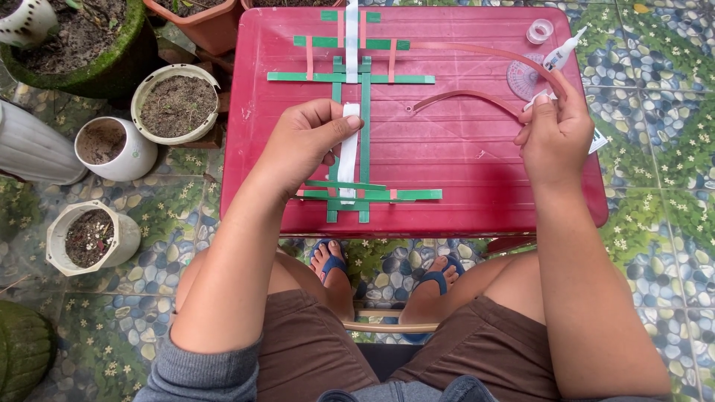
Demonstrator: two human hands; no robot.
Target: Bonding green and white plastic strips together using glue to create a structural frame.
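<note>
Between my left grip (302,141) and right grip (555,134) the red surface (462,156) lies bare, crossed only by a pink strip (462,95). Woven paper strips (350,134) block the left; the glue tube (562,52) and tape roll (539,30) crowd the far right corner.

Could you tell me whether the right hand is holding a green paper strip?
No, the right hand pinches a pink paper strip that curves over the red table.
</note>
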